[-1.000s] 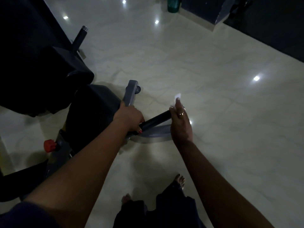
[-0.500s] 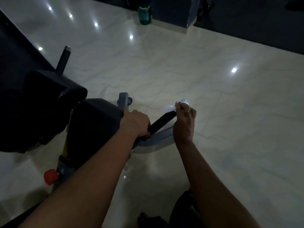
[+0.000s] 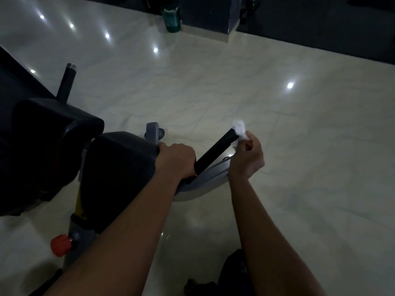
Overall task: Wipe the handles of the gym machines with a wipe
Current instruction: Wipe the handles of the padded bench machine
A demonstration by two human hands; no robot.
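light: dim | glare: bright spot reflections on glossy pale marble-patterned tile floor [image 3: 235, 86] | edges: dark, bowed | detail: soft, grainy

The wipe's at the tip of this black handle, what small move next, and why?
Probably slide the wipe down the handle toward your left hand: your right hand pinches it only at the tip, and the handle's length between both hands lies uncovered.

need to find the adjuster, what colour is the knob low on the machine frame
Red-orange; the knob shows best in the head view, lower left.
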